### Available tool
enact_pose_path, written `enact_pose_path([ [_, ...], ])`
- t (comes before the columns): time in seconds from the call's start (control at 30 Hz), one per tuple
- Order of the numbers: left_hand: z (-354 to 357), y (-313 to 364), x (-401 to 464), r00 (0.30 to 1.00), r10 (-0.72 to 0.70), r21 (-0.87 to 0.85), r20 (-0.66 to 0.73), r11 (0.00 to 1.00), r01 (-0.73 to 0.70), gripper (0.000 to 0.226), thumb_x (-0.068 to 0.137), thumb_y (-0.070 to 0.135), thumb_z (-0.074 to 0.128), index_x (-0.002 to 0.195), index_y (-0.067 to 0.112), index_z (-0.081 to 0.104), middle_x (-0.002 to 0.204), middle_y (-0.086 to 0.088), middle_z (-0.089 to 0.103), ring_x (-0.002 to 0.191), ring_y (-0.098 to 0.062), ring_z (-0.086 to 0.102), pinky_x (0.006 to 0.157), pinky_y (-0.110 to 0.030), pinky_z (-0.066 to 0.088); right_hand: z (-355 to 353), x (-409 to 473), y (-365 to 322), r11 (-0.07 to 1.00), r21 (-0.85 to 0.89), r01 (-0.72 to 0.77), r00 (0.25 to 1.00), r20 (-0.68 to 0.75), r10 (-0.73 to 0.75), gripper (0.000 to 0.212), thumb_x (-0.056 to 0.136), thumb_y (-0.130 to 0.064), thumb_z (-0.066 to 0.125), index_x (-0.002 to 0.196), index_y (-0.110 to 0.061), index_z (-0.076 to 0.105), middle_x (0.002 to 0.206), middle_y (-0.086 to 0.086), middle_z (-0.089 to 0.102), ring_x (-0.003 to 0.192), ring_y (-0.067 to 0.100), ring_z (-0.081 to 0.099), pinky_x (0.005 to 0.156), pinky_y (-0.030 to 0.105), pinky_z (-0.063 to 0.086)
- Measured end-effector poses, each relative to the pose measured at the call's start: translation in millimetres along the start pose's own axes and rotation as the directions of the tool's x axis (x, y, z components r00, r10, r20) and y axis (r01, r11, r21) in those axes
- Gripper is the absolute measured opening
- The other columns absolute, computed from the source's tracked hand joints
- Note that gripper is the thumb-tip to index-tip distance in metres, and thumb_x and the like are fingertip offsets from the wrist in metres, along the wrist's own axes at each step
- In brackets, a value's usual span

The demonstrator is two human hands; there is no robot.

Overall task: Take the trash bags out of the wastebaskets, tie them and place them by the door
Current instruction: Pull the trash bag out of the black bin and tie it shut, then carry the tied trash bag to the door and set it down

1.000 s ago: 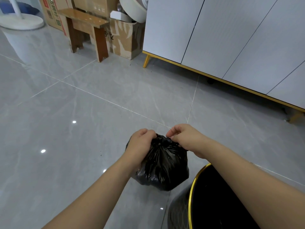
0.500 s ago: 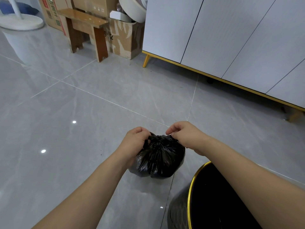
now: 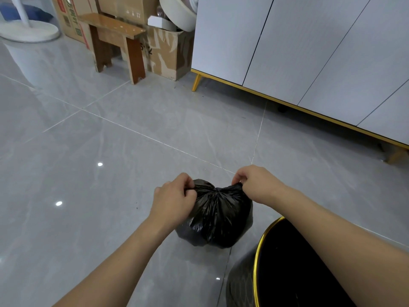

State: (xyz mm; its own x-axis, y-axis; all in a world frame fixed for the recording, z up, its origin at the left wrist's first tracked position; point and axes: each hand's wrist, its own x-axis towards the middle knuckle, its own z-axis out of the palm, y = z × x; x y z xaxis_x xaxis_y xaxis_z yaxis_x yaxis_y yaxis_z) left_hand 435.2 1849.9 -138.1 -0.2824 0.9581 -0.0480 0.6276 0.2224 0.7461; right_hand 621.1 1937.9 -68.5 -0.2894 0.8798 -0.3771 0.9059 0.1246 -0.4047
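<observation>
A full black trash bag (image 3: 215,218) sits on the grey tiled floor, its top gathered into a tight knot between my hands. My left hand (image 3: 172,200) pinches one end of the bag's top on the left. My right hand (image 3: 256,185) pinches the other end on the right, and the two ends are stretched apart. A black wastebasket with a gold rim (image 3: 259,260) stands at the lower right, close beside the bag and partly hidden by my right forearm.
A white cabinet on gold legs (image 3: 309,52) runs along the right. A wooden stool (image 3: 115,43), cardboard boxes (image 3: 168,52) and a white fan base (image 3: 31,29) stand at the back left. Open floor lies to the left.
My hands have moved apart, pulling the bag's two ends outward and tightening the knot. The bag has settled a little lower on the floor.
</observation>
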Motion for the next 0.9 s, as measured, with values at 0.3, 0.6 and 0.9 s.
enact_pose_path([
  [0.3,31,0,24,0.978,0.042,-0.002,0.206,0.999,-0.042,0.012,0.083,0.022,0.052,0.092,0.024,0.059,0.129,-0.008,0.049,0.119,-0.026,0.047,0.091,-0.037,0.044,-21,-14,-8,0.951,0.304,0.055,0.996,-0.087,-0.03,0.037,0.095,0.001,0.038,0.096,-0.015,0.071,0.093,0.006,0.068,0.088,0.021,0.064,0.072,0.022,0.048],
  [0.6,-21,173,53,0.968,0.246,-0.177,-0.044,0.952,-0.25,0.01,0.089,0.015,0.048,0.095,0.019,0.054,0.082,0.003,0.06,0.075,-0.011,0.054,0.056,-0.024,0.036,-131,-80,27,0.854,0.496,0.159,0.895,-0.437,0.087,0.031,0.097,-0.027,0.052,0.127,-0.024,0.058,0.123,-0.006,0.058,0.115,0.014,0.053,0.097,0.028,0.042],
  [0.9,73,364,0,0.884,0.444,-0.245,0.149,0.882,-0.402,0.011,0.085,0.019,0.05,0.092,0.017,0.057,0.087,-0.003,0.064,0.079,-0.02,0.055,0.059,-0.028,0.037,-177,-204,174,0.593,0.791,0.149,0.822,-0.432,0.371,0.08,0.081,-0.052,0.069,0.147,-0.035,0.029,0.136,-0.006,0.044,0.121,0.02,0.049,0.106,0.04,0.042],
])
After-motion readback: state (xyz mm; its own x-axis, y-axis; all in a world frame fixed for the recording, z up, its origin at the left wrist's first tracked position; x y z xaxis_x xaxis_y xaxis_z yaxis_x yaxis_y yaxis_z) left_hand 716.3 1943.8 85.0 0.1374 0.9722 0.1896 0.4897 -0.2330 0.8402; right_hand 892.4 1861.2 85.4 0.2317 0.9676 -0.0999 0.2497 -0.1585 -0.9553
